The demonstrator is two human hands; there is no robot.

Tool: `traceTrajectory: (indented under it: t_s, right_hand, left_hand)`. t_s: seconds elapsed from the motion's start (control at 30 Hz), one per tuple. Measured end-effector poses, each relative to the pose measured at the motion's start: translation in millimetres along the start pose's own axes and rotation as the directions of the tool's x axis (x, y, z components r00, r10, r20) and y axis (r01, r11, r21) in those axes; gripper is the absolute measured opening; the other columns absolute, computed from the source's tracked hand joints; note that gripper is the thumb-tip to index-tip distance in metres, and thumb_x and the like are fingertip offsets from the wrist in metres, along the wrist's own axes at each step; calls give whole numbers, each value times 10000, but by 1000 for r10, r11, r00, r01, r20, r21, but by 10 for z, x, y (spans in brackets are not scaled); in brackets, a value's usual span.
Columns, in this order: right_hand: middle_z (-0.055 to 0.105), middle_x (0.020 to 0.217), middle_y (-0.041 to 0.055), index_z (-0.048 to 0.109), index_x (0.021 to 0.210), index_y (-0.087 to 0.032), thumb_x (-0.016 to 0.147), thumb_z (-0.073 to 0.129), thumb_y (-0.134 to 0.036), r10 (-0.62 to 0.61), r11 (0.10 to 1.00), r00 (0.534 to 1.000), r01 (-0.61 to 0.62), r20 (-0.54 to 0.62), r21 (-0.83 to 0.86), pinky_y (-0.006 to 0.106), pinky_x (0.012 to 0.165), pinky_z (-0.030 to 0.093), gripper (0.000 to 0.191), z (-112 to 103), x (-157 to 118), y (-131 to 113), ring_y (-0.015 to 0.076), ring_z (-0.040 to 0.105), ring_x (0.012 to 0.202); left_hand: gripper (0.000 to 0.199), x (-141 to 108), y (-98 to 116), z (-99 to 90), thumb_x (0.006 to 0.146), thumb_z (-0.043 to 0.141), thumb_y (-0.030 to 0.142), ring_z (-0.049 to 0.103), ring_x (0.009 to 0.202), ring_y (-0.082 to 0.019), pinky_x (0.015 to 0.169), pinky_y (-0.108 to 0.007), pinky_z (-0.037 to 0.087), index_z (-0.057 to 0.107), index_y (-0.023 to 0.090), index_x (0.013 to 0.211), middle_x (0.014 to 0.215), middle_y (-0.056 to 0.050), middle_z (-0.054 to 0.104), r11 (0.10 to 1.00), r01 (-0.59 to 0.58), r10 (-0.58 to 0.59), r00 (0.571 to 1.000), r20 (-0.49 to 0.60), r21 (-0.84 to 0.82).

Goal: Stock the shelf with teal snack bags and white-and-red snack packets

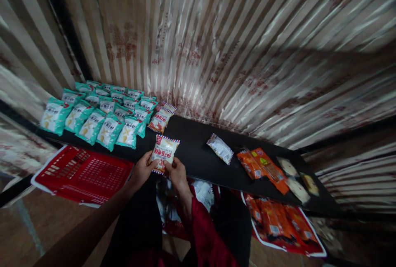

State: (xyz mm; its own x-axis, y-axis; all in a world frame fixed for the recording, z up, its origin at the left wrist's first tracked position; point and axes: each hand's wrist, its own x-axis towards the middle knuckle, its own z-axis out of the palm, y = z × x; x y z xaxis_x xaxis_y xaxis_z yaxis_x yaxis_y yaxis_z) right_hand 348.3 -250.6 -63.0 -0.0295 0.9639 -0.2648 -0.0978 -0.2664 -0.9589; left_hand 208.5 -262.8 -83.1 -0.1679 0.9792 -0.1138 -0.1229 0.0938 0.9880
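Between my two hands is a snack packet (164, 151), white and orange with a striped edge and red lettering. My left hand (144, 169) grips its lower left side. On its lower right, my right hand (177, 173) has the thumb over the front. The packet is at the front edge of the black shelf (192, 143). Just behind it, a couple of similar packets (162, 118) stand partly overlapped. Rows of teal and white snack packets (109, 129) fill the left end of the shelf.
A white packet (220, 148) lies right of centre, before orange packets (262, 166) and pale round packs (297, 188). Under the shelf are a red basket (93, 176) at left, silvery packets (202, 193) between my legs, and a basket of orange packets (280, 221) at right. A striped curtain (198, 44) hangs behind.
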Motion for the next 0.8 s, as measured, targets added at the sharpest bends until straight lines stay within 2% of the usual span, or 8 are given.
traceTrajectory:
  t_s: [0.2, 0.4, 0.47, 0.6, 0.8]
  right_hand:
    - [710, 764, 42, 631, 853, -168, 646, 692, -389, -39, 993, 997, 32, -68, -112, 266, 618, 507, 309, 83, 184, 27, 175, 645, 673]
    - [712, 752, 22, 637, 870, -190, 665, 665, -386, -88, 976, 989, 62, -119, -208, 277, 620, 506, 285, 183, 381, 83, 186, 647, 687]
    - [716, 768, 25, 638, 875, -197, 670, 658, -382, -104, 972, 987, 74, -126, -223, 279, 625, 504, 277, 226, 439, 89, 189, 651, 696]
    - [723, 806, 34, 638, 876, -201, 683, 639, -369, -125, 966, 983, 91, -131, -244, 271, 644, 496, 255, 313, 520, 60, 186, 655, 717]
    - [724, 840, 49, 632, 886, -192, 700, 631, -358, -153, 943, 973, 93, -170, -320, 277, 683, 491, 249, 406, 614, 2, 186, 659, 736]
  left_hand:
    - [424, 136, -7, 5, 757, 616, 331, 652, 987, -244, 899, -387, 502, 587, 164, 1146, 1059, -90, 698, 959, -89, 124, 986, -115, 270]
    - [455, 233, -40, 53, 840, 484, 307, 584, 1103, -302, 966, -464, 439, 530, 68, 1225, 1186, -206, 618, 754, -168, 332, 932, -147, 635]
    - [473, 269, -75, 70, 844, 469, 279, 566, 1132, -298, 974, -466, 436, 489, 81, 1274, 1201, -194, 611, 713, -193, 385, 911, -147, 674]
    - [528, 341, -147, 83, 850, 455, 246, 513, 1209, -297, 1008, -487, 416, 397, 92, 1352, 1286, -196, 555, 686, -240, 452, 880, -143, 687]
    - [531, 393, -198, 95, 896, 383, 255, 383, 1331, -285, 1093, -495, 331, 334, 73, 1392, 1420, -210, 421, 652, -284, 486, 868, -100, 703]
